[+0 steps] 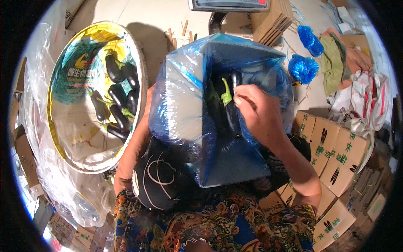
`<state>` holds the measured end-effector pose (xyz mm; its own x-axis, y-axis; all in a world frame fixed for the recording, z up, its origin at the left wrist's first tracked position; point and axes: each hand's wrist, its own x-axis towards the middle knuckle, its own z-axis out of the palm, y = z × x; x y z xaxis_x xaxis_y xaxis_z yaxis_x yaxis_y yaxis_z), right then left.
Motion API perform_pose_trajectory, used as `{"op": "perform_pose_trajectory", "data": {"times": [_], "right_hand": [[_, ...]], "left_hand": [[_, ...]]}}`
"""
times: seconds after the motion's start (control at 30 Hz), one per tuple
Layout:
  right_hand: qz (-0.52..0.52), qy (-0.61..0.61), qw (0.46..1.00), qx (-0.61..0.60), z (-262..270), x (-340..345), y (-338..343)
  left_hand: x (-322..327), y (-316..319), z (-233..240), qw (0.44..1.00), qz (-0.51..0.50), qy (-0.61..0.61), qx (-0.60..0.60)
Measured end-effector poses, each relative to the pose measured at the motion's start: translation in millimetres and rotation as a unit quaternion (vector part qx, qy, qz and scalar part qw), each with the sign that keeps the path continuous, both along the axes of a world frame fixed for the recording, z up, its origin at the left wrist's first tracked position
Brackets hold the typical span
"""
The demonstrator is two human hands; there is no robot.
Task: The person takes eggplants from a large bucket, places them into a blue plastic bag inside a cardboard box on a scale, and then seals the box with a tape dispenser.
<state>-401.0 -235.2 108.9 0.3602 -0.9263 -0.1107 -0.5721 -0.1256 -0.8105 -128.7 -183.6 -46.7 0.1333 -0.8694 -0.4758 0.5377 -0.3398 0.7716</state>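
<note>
In front of me a cardboard box [187, 123] lined with blue plastic film [176, 67] stands with its flaps spread under the film. Several dark purple eggplants [232, 118] lie inside it, one with a bright green stem. My right hand [259, 111] is over the box's right side, thumb and fingertips drawn together beside that stem. Whether the fingertips pinch anything is not clear. My left hand [151, 94] reaches along the box's left side and is mostly hidden behind the film. On the left, a large round basket [78, 151] with a printed plastic lining holds several more eggplants [118, 96].
A scale display [229, 4] stands beyond the box, next to flattened cartons [274, 22]. Bunched blue film covers [303, 67] and cloths [332, 63] lie at the right. Printed cartons [337, 154] are stacked at lower right. Clear plastic sheeting [63, 186] hangs left.
</note>
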Motion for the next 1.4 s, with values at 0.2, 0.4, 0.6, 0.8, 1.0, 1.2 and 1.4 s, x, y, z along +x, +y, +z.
{"op": "perform_pose_trajectory", "data": {"times": [0.2, 0.4, 0.6, 0.8, 1.0, 1.2, 1.4], "right_hand": [[0.014, 0.262, 0.95, 0.169, -141, -9, 18], [-0.034, 0.197, 0.938, 0.284, -178, -30, 7], [-0.275, -0.065, 0.84, 0.464, -192, -11, 21], [-0.255, -0.129, 0.89, 0.357, -195, 5, 37], [-0.183, 0.187, 0.965, 0.005, -196, 22, 53], [-0.228, -0.026, 0.963, 0.142, -209, 17, 58], [-0.169, 0.016, 0.984, 0.063, -248, -13, 61]], "left_hand": [[23, 15, -23, 0.997, -0.045, -0.059, -0.006], [5, 16, -14, 0.995, -0.002, -0.008, 0.095], [21, 38, -51, 0.999, 0.001, -0.033, 0.041], [19, 39, -38, 0.994, 0.022, -0.054, 0.096], [17, 38, -23, 0.984, 0.009, -0.096, 0.147], [52, 85, 14, 0.97, -0.163, -0.179, 0.031], [163, 98, 52, 0.97, -0.032, -0.219, 0.104]]}}
